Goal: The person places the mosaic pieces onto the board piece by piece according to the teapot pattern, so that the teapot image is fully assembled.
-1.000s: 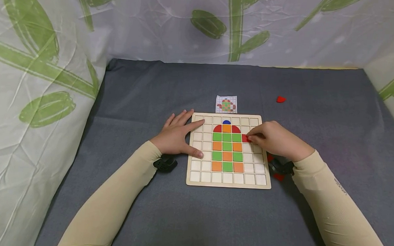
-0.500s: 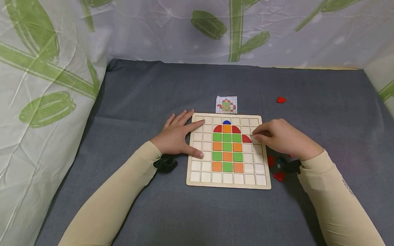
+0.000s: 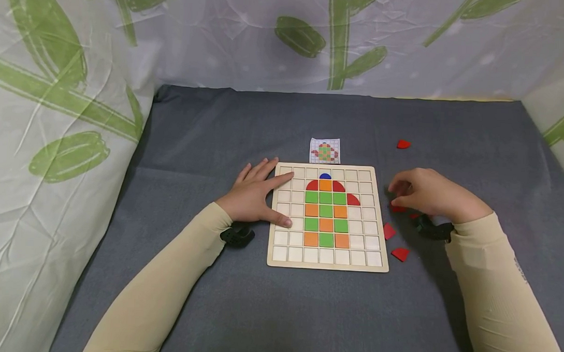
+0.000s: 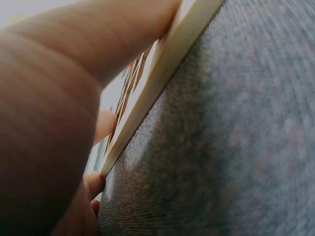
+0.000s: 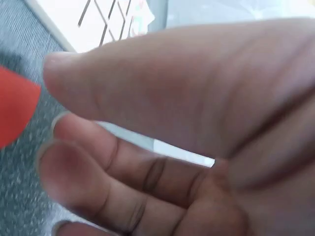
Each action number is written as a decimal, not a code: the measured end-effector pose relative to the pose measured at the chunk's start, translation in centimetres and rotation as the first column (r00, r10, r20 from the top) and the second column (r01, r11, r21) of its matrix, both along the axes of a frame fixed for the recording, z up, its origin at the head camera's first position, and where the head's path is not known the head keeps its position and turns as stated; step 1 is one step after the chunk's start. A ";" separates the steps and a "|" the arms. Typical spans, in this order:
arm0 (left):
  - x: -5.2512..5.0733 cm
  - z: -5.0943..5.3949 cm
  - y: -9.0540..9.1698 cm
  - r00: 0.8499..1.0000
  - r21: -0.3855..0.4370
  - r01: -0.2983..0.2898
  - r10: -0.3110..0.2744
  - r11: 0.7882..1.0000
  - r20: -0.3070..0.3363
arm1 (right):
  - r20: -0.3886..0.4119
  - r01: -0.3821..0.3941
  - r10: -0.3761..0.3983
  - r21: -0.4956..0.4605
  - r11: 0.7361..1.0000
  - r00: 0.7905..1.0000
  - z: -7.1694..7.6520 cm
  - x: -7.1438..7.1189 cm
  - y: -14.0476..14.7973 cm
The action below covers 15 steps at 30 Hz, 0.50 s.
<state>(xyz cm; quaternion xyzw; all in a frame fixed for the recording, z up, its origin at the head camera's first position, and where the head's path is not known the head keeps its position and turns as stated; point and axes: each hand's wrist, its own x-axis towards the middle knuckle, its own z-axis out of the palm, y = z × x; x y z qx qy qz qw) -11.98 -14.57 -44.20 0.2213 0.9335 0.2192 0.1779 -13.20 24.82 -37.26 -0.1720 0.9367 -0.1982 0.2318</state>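
Observation:
My left hand [image 3: 250, 198] rests at the left side of the wooden grid board [image 3: 287, 254], thumb and index finger spread over its edge; in the left wrist view fingers touch the board's rim [image 4: 162, 73]. Green, orange, red and blue pieces sit in the middle cells, with a red quarter-round piece [image 3: 353, 200] at the right of the green row. Off the board's right edge is my right hand [image 3: 432, 196], bent fingers apart from the thumb and holding nothing in the right wrist view. A red piece [image 5: 15, 105] lies beyond its fingertips.
A small printed card [image 3: 325, 151] with a coloured grid figure lies behind the board. Loose red pieces lie to the right, one nearest the front [image 3: 400, 254], one at the board's edge [image 3: 389, 231], and one far back [image 3: 403, 144]. Grey cloth [image 3: 240, 309] covers the table.
My right hand has let go of the red quarter-round piece in its cell and moved right, off the board, over the loose red pieces. The left hand has stayed in place.

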 end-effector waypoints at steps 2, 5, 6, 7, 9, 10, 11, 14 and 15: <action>0.0 0.0 0.0 1.000 0.003 -0.003 0.003 1.000 0.004 | 0.020 0.009 -0.010 0.010 1.000 1.000 -0.1 -0.1 0.2; 0.1 0.1 0.0 1.000 0.006 -0.003 0.002 1.000 0.006 | 0.050 0.021 -0.022 0.025 0.999 0.998 -0.3 -0.2 0.3; 0.1 0.1 0.0 1.000 0.007 -0.003 0.002 1.000 0.007 | 0.056 0.021 -0.022 0.031 0.999 0.998 -0.3 -0.2 0.4; 0.1 0.1 0.0 1.000 0.008 -0.002 0.002 1.000 0.008 | 0.062 0.023 -0.025 0.035 0.999 0.998 -0.4 -0.2 0.4; 0.1 0.1 0.0 1.000 0.008 -0.001 0.001 1.000 0.007 | 0.069 0.025 -0.028 0.042 0.999 0.997 -0.5 -0.2 0.4; 0.1 0.1 0.0 1.000 0.007 0.000 0.000 1.000 0.006 | 0.070 0.024 -0.027 0.043 0.999 0.997 -0.5 -0.2 0.3; 0.1 0.1 0.0 1.000 0.008 0.000 0.000 1.000 0.005 | 0.071 0.021 -0.024 0.046 0.999 0.997 -0.6 -0.2 0.3; 0.1 0.2 0.0 1.000 0.009 0.001 -0.001 1.000 0.006 | 0.075 0.010 -0.013 0.046 0.999 0.997 -0.6 -0.1 0.1; 0.1 0.2 0.0 1.000 0.008 0.002 -0.002 1.000 0.005 | 0.076 0.007 -0.010 0.046 0.999 0.997 -0.7 -0.1 0.0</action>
